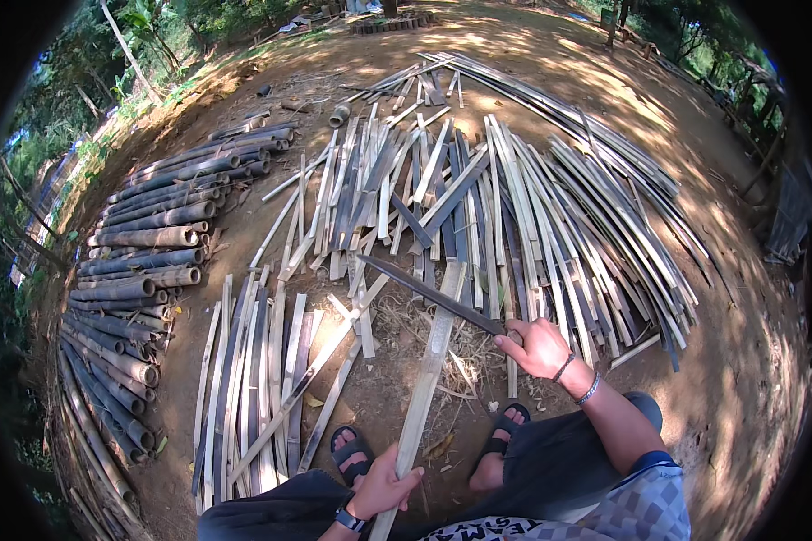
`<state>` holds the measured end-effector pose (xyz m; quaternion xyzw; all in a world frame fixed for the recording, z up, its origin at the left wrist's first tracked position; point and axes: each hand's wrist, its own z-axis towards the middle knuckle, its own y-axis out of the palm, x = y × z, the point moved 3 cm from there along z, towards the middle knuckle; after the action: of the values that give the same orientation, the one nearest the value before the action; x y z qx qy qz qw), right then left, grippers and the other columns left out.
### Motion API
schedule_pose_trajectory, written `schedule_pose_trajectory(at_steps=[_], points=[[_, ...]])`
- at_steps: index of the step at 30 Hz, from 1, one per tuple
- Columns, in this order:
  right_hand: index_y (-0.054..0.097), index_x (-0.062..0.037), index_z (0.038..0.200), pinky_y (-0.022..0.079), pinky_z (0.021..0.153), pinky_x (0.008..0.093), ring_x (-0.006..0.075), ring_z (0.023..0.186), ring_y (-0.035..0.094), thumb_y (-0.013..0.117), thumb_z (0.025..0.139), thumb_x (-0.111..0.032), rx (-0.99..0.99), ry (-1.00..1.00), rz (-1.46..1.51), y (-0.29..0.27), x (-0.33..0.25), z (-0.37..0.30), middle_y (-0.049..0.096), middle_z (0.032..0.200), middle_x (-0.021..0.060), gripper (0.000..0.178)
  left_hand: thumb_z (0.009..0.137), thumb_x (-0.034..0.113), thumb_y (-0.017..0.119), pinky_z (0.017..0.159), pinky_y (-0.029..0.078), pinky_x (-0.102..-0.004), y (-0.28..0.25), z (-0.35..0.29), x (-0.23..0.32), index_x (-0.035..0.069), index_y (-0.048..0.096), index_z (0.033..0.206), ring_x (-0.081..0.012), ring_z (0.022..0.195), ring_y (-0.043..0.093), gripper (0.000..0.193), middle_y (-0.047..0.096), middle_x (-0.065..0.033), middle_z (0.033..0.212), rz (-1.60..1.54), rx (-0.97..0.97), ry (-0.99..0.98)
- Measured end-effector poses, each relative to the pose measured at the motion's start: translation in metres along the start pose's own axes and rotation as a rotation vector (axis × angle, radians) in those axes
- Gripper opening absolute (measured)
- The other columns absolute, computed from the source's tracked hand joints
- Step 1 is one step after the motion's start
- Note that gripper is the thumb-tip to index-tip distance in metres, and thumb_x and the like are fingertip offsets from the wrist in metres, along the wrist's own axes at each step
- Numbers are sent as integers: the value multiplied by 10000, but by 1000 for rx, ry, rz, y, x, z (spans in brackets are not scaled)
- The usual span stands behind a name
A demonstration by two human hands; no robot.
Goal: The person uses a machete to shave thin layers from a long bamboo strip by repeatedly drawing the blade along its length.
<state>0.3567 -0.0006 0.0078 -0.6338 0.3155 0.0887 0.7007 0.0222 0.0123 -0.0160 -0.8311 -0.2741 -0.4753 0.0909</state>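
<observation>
From where I stand, the person's right hand (539, 350) has its fingers wrapped firmly around the handle end of a long dark blade (424, 290), which points away to the left. The left hand (386, 491), with a watch (350, 519) at its wrist, grips the near end of a pale split strip (421, 397), fingers closed about it. That strip slants up and away between the sandals (352, 455), and the blade crosses over it close to its far end (whether the edge actually bites into it, I can't tell from here). Curly shavings (465, 365) litter the brown ground (695, 397) just beside the strip. Beyond the hands spreads a broad fan of split strips (550, 225), some pale side up, others dark. A smaller bunch of strips (235, 383) lies to the person's left, near the knee. Farther left, uncut round poles (158, 237) are stacked in a long curving row, their hollow ends facing this way, with trees (153, 36) behind.
</observation>
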Motion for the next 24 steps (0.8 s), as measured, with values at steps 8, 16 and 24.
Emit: schedule_pose_trajectory(at_steps=[8,16,24], points=[[628,-11,822,464,554,471,419,587,592,547,896,-473,37,98,83,-13,7,6,551,545,208,475,907,70,571,347,430,-222,8,5,-3,-10,352,1252,-82,383,504,416,492,11,624,-3,2,18],[635,-46,858,473,561,484,410,593,601,559,880,-492,49,-24,-65,-1,15,6,560,534,191,452,902,50,564,345,431,-224,6,2,1,-14,337,1263,-87,389,523,432,500,8,622,17,31,27],[630,-60,866,468,547,479,393,575,599,564,873,-504,-45,-27,-13,7,-10,-9,573,545,175,450,903,38,555,341,424,-229,0,2,1,-5,345,1235,-88,385,519,395,489,8,617,44,70,13]])
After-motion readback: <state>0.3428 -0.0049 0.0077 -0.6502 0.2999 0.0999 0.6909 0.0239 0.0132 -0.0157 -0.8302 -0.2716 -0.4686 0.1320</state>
